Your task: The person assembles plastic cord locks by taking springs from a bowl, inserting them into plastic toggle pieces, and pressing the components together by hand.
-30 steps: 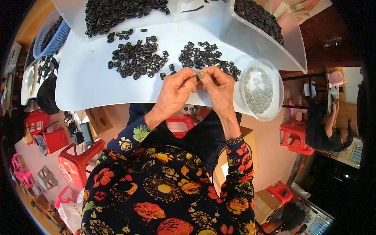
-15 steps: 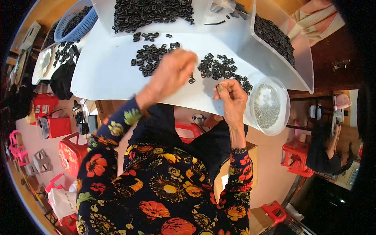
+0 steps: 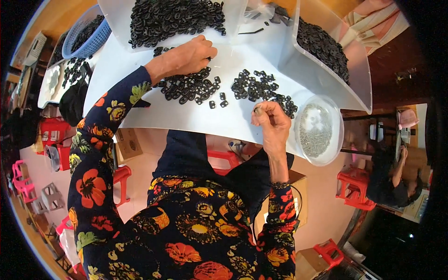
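Note:
Over the far part of the left pile of small black two-holed oval pieces (image 3: pixel 179 88), my left hand (image 3: pixel 186 57) reaches with curled fingers, a small black piece (image 3: pixel 208 58) at its fingertips. My right hand (image 3: pixel 274 122) hovers at the table's near edge, thumb pressed to the bent fingers; whatever lies in that pinch is too small to make out. Just beyond it lies the right pile of smaller, squarish black pieces (image 3: pixel 254 86). Beside this hand stands a round clear dish (image 3: pixel 339 133) of tiny silvery metal parts (image 3: pixel 313 137).
A clear bin (image 3: pixel 235 21) of black pieces stands at the back, another (image 3: pixel 359 88) at the far right. The white table (image 3: pixel 154 116) ends before my lap. A blue basket (image 3: pixel 105 35) sits at the left. Red stools (image 3: pixel 355 186) and a cardboard box (image 3: pixel 298 200) stand below.
My left hand has moved left and away from me, to the far side of the left pile. My right hand stays pinched, nearly in place. The view has shifted slightly.

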{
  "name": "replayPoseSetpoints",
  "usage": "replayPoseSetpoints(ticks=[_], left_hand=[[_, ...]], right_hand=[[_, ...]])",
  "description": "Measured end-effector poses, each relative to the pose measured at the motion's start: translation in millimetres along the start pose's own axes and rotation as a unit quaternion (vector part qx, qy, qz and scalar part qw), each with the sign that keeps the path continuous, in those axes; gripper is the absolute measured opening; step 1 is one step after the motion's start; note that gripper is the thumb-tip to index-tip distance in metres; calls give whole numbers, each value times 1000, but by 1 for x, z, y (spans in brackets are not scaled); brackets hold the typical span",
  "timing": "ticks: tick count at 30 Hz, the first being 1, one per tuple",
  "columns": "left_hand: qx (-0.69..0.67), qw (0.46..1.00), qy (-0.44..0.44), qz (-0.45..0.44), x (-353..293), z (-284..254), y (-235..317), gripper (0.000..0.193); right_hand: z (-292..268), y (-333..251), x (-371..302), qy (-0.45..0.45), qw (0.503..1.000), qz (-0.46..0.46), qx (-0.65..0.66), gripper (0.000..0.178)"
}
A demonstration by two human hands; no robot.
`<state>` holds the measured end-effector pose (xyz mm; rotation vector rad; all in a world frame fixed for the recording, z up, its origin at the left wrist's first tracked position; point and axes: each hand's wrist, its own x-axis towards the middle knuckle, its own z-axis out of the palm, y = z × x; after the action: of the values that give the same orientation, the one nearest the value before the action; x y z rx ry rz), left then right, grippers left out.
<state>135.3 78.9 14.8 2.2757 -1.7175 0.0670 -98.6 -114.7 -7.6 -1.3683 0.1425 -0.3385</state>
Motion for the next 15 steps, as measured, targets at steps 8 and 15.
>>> replayPoseSetpoints(ticks=[8, 15], left_hand=[[-62, 997, -15, -42, 1, 4, -8, 12], [-83, 989, 99, -76, 1, 10, -3, 13]], right_hand=[[-2, 1, 0, -7, 1000, -3, -18, 10], [1, 0, 0, 3, 1000, -10, -4, 10]])
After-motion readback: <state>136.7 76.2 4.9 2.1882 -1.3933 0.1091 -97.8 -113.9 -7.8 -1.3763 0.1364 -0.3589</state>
